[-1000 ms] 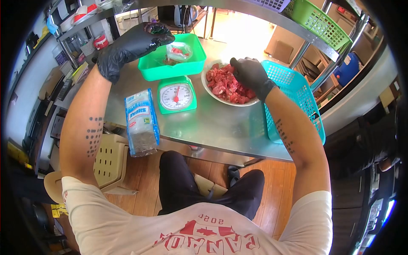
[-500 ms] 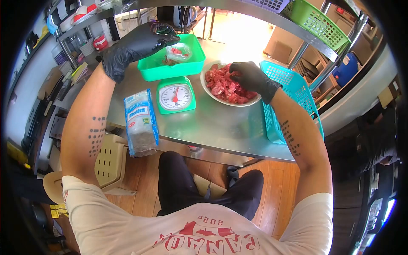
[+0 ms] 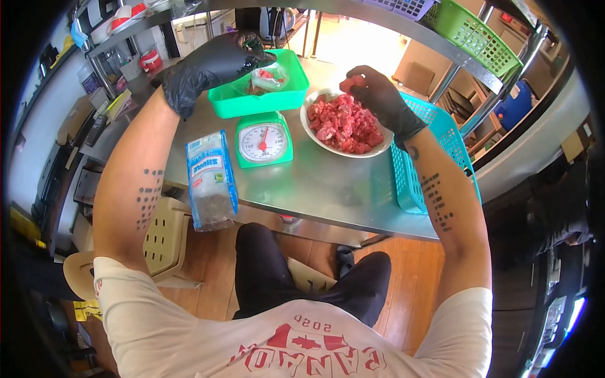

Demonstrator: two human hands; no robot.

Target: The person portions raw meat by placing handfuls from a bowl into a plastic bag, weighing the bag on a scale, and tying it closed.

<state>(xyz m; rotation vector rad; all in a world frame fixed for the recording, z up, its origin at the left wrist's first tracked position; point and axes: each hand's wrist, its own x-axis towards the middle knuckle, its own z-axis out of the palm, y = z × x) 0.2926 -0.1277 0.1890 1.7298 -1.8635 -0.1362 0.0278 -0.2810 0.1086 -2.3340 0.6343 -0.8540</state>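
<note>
My right hand [image 3: 379, 99], in a black glove, pinches a piece of raw red meat [image 3: 353, 82] above the far rim of a white bowl [image 3: 307, 131]. Cut raw meat [image 3: 342, 123] is heaped in that bowl. My left hand [image 3: 220, 66], also black-gloved, hovers over the green tray [image 3: 236, 108] of a kitchen scale [image 3: 265, 140]. Its fingers are bent together, and what they hold, if anything, is hidden. Inside the tray lies a clear plastic bag [image 3: 277, 80] with some meat in it, close to the left fingertips.
A blue-and-clear pack of plastic bags [image 3: 212, 179] overhangs the front edge of the steel table [image 3: 315, 195]. To the right stands a turquoise basket [image 3: 409, 176]. Overhead, a metal shelf [image 3: 378, 22] carries a green basket [image 3: 472, 38] and a purple one [image 3: 403, 6].
My right hand has risen from the meat in the bowl, now with a piece between its fingers. My left hand has shifted slightly right in the view, still over the tray.
</note>
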